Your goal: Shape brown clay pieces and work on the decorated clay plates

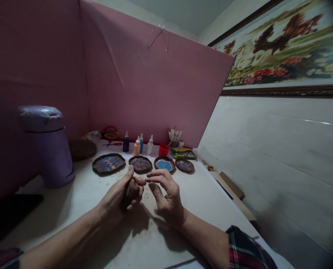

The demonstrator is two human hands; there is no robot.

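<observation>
My left hand [118, 196] is closed around a lump of dark brown clay [131, 189], held above the white table. Just to its right is my right hand [168, 194], with thumb and fingers apart and nothing visible between them. Its fingertips are close to the left fingers; whether they touch, I cannot tell. Beyond the hands stand several shallow brown clay dishes with raised rims, among them a large one with blue streaks [108, 164], a purple-speckled one [140, 164], one with a bright blue middle [164, 164] and a small one [184, 165].
Behind the dishes stand paint bottles [137, 147], a red cup [164, 150], a green box [184, 153] and scissors [112, 144]. At left are a purple flask [51, 149], a brown lump [83, 149] and a dark flat object [15, 213]. A pink panel [155, 89] closes the back.
</observation>
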